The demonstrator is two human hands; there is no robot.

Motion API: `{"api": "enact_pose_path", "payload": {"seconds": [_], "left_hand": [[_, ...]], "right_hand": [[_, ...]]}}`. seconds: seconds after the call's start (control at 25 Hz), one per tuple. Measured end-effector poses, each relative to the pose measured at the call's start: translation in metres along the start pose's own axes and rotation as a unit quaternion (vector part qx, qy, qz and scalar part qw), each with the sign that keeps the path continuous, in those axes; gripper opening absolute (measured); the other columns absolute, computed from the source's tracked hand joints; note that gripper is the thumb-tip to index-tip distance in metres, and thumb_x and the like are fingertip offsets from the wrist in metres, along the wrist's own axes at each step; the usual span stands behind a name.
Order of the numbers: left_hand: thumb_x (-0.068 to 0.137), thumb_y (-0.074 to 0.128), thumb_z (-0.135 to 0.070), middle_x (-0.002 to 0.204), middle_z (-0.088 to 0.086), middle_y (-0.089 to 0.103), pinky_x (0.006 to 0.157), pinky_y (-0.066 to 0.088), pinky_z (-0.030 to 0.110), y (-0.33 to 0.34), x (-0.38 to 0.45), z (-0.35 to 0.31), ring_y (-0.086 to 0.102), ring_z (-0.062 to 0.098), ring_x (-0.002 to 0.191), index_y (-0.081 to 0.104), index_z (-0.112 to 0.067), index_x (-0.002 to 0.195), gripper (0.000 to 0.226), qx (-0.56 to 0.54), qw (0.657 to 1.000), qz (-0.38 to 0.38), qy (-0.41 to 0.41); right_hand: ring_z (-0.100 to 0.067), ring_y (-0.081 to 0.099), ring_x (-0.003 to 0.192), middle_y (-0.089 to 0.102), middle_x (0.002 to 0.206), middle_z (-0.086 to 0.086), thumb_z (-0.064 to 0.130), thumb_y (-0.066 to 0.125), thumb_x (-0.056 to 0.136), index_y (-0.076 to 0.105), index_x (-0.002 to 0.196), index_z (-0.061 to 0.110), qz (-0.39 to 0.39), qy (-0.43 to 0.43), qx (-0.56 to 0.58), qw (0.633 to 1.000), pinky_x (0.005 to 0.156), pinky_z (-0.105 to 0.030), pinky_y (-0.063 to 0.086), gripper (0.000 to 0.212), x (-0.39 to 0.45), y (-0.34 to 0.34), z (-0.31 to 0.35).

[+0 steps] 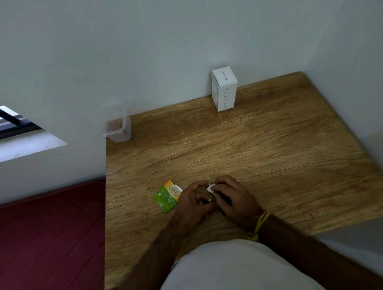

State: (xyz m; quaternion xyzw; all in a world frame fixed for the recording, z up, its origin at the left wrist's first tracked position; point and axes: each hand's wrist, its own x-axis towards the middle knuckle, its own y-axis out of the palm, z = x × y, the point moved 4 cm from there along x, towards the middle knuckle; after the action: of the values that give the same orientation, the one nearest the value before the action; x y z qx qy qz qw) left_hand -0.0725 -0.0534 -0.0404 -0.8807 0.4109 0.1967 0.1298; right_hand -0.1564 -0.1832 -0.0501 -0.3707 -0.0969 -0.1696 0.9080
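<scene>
A torn green and yellow sachet (166, 196) lies flat on the wooden table (252, 146), just left of my hands. My left hand (192, 202) and my right hand (234, 198) meet at the table's near middle, fingers curled together round a small white piece of paper (210, 187) that pokes up between them. A second white scrap shows lower between the fingers. What else the hands enclose is hidden. A yellow thread band circles my right wrist.
A white upright box (224, 88) stands against the back wall. A clear plastic container (118, 128) sits at the table's far left corner. A red mattress (47, 241) lies left of the table. Walls bound the back and right.
</scene>
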Motion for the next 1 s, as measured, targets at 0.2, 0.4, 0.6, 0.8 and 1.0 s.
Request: {"api": "enact_pose_path", "payload": {"seconds": [0.2, 0.4, 0.6, 0.8, 1.0], "left_hand": [[0.079, 0.079, 0.0, 0.089, 0.011, 0.077, 0.049, 0.047, 0.022, 0.0, 0.001, 0.0, 0.061, 0.013, 0.053, 0.055, -0.018, 0.126, 0.055, 0.006, 1.0, 0.003, 0.018], [0.075, 0.083, -0.003, 0.088, 0.013, 0.076, 0.048, 0.047, 0.024, 0.001, 0.002, 0.003, 0.063, 0.011, 0.053, 0.056, -0.017, 0.125, 0.058, 0.004, 1.0, -0.01, 0.026], [0.074, 0.084, -0.003, 0.087, 0.014, 0.077, 0.046, 0.045, 0.022, 0.0, 0.003, 0.006, 0.061, 0.008, 0.05, 0.055, -0.016, 0.126, 0.061, -0.008, 1.0, -0.014, 0.019], [0.074, 0.084, -0.002, 0.088, 0.016, 0.076, 0.044, 0.045, 0.02, 0.0, 0.002, 0.003, 0.061, 0.008, 0.049, 0.055, -0.015, 0.126, 0.06, -0.013, 1.0, -0.013, 0.018], [0.074, 0.084, -0.002, 0.08, 0.009, 0.075, 0.045, 0.044, 0.019, 0.001, 0.001, 0.003, 0.061, 0.009, 0.049, 0.057, -0.016, 0.124, 0.058, -0.016, 1.0, -0.012, 0.014]], "right_hand": [[-0.015, 0.061, 0.101, 0.068, 0.107, 0.004, 0.037, 0.06, 0.09, 0.072, 0.107, 0.017, 0.013, 0.094, -0.044, 0.994, 0.089, -0.034, 0.05, 0.029, 0.005, 0.005, 0.002], [-0.018, 0.06, 0.085, 0.068, 0.091, -0.003, 0.017, 0.059, 0.091, 0.072, 0.097, 0.012, -0.033, 0.106, -0.061, 0.992, 0.078, -0.037, 0.051, 0.015, 0.011, -0.003, 0.01], [-0.017, 0.061, 0.092, 0.07, 0.099, -0.003, 0.007, 0.059, 0.09, 0.072, 0.106, 0.011, -0.04, 0.077, -0.06, 0.994, 0.084, -0.033, 0.048, 0.021, 0.009, -0.002, 0.011], [-0.022, 0.062, 0.087, 0.067, 0.096, -0.006, 0.02, 0.048, 0.088, 0.072, 0.099, 0.008, -0.005, 0.012, -0.112, 0.994, 0.079, -0.03, 0.046, 0.029, 0.013, 0.0, 0.012], [-0.03, 0.061, 0.089, 0.064, 0.103, -0.013, 0.012, 0.063, 0.083, 0.069, 0.106, 0.003, 0.033, -0.007, -0.155, 0.987, 0.07, -0.039, 0.055, 0.025, 0.009, 0.006, 0.008]]}}
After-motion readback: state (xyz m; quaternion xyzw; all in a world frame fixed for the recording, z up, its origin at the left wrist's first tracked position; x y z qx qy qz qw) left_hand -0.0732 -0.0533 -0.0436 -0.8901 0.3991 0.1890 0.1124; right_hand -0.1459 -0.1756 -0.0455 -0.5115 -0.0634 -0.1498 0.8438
